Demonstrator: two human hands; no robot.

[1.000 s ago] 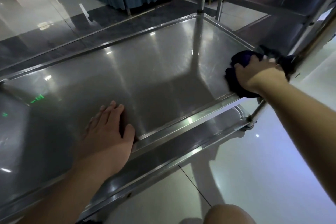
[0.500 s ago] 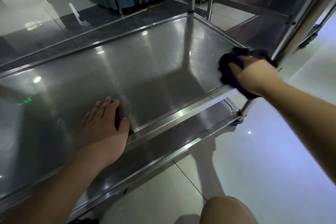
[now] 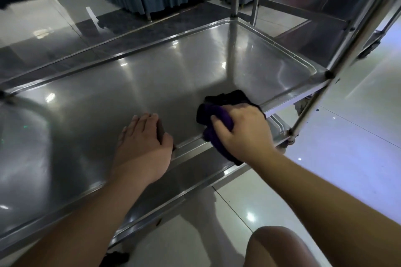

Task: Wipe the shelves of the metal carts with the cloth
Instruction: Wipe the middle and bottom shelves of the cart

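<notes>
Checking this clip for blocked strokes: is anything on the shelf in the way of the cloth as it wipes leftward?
Yes. The left hand rests flat on the shelf near its front rim, just left of the cloth that the right hand grips. Nothing else shows on the shelf surface.

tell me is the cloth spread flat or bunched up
Bunched up. The purple cloth sits in a crumpled wad under the right hand, whose fingers curl over it at the shelf's near edge.

Head view, single: worn camera, wide-angle, facing forward and down, close over a cart shelf (image 3: 173, 84) and floor (image 3: 347, 158).
</notes>
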